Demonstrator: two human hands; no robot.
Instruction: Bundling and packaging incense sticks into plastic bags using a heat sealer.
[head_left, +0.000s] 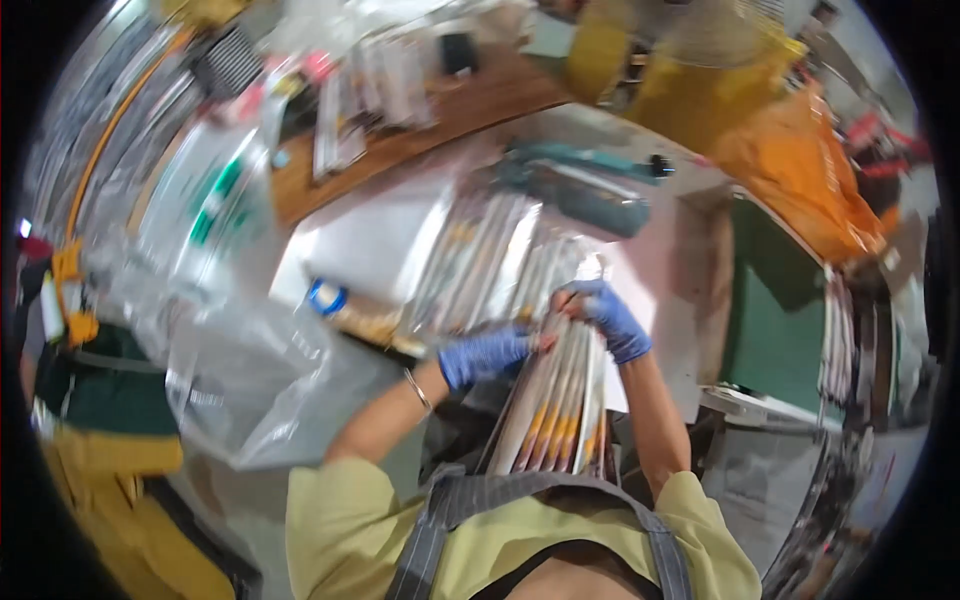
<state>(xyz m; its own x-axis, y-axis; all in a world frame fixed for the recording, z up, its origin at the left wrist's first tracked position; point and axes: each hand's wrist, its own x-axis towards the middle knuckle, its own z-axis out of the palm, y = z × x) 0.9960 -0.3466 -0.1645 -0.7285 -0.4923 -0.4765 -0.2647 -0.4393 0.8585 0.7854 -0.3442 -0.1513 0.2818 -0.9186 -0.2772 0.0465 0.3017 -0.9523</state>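
Note:
A bundle of long, narrow packets (562, 415), pale with orange and dark printed lower ends, extends from my body towards the work table. My right hand (607, 315), in a blue glove with bare fingertips, closes on the bundle's far end. From the left, my left hand (492, 354), gloved the same way, grips its side with the fingertips. Blur hides the exact finger positions. Just beyond my hands, more long packets in clear plastic (480, 255) lie side by side on the table.
A roll of clear tape with a blue rim (327, 296) sits left of the packets. Behind them lies a teal tool-like object (585, 185). Clear plastic bags (250, 370) spread at left. A brown wooden board (430, 130) holds more packets. An orange bag (800, 165) stands far right.

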